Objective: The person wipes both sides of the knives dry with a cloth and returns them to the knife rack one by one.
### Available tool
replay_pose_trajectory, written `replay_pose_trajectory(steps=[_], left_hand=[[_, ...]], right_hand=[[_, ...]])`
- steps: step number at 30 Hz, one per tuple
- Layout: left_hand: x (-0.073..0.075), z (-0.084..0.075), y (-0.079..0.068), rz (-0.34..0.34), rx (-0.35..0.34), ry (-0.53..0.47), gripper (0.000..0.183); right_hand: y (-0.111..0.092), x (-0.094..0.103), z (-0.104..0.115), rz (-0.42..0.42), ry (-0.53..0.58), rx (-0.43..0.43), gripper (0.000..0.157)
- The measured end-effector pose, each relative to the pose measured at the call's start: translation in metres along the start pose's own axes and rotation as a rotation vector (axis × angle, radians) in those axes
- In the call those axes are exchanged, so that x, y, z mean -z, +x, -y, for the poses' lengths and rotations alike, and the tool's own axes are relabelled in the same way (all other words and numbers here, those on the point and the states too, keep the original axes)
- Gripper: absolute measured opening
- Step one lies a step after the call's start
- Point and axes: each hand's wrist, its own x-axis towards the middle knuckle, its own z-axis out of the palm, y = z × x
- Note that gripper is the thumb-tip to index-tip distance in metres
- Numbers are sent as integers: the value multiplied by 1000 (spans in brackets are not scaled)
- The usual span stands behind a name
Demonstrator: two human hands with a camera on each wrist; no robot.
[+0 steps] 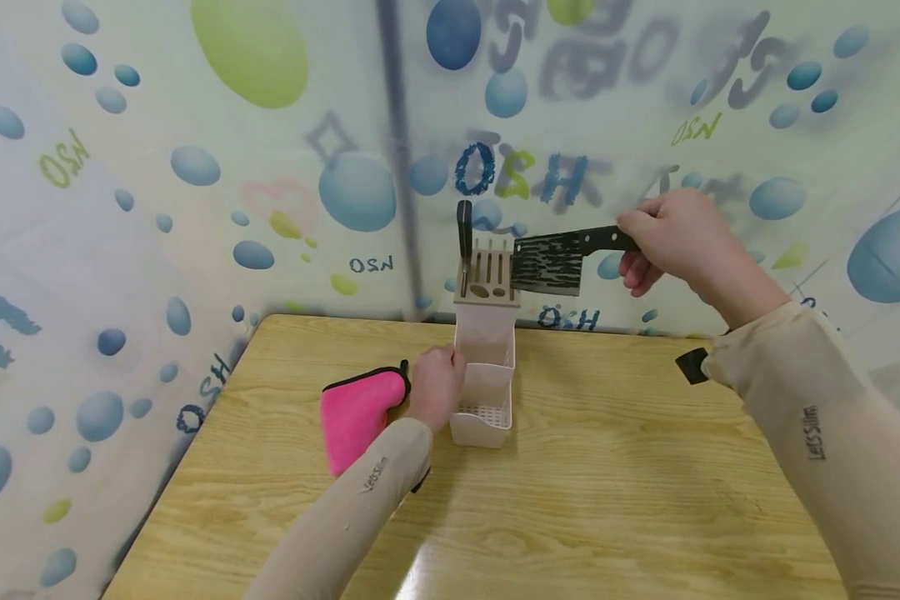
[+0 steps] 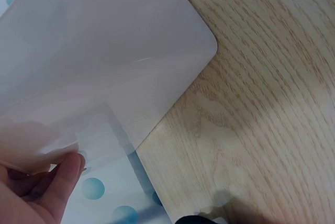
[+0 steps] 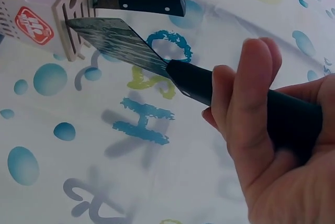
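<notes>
In the head view my right hand (image 1: 675,242) grips the black handle of a cleaver (image 1: 551,262), its dark patterned blade pointing left. The blade's end lies at the right side of the slotted top of a white knife holder (image 1: 486,329). Whether it has entered a slot, I cannot tell. A second knife (image 1: 465,233) stands upright in the holder's left slot, black handle up; the right wrist view shows this knife (image 3: 149,4) beside the cleaver blade (image 3: 115,41). My left hand (image 1: 437,385) pinches the holder's side wall (image 2: 104,41), fingertips at its edge in the left wrist view.
A pink cloth with black trim (image 1: 363,408) lies on the wooden table (image 1: 630,467), left of the holder. The holder's front has two open stepped compartments. Behind the table hangs a sheet (image 1: 285,208) printed with blue and green spots.
</notes>
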Motion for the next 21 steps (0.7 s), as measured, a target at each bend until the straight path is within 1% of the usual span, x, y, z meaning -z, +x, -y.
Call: replay_pose_trajectory(steps=[10, 16, 20, 21], left_hand=[[-1, 1, 1, 3, 5, 2, 45], [-1, 1, 1, -3, -5, 18, 45], [-2, 2, 1, -9, -22, 30, 45], [-2, 2, 1, -9, -25, 31, 45]], right_hand=[[16, 2, 11, 68, -46, -48, 48], [30, 2, 27, 122, -108, -109, 49], [39, 0, 38, 145, -123, -148, 49], [41, -2, 40, 146, -129, -155, 47]])
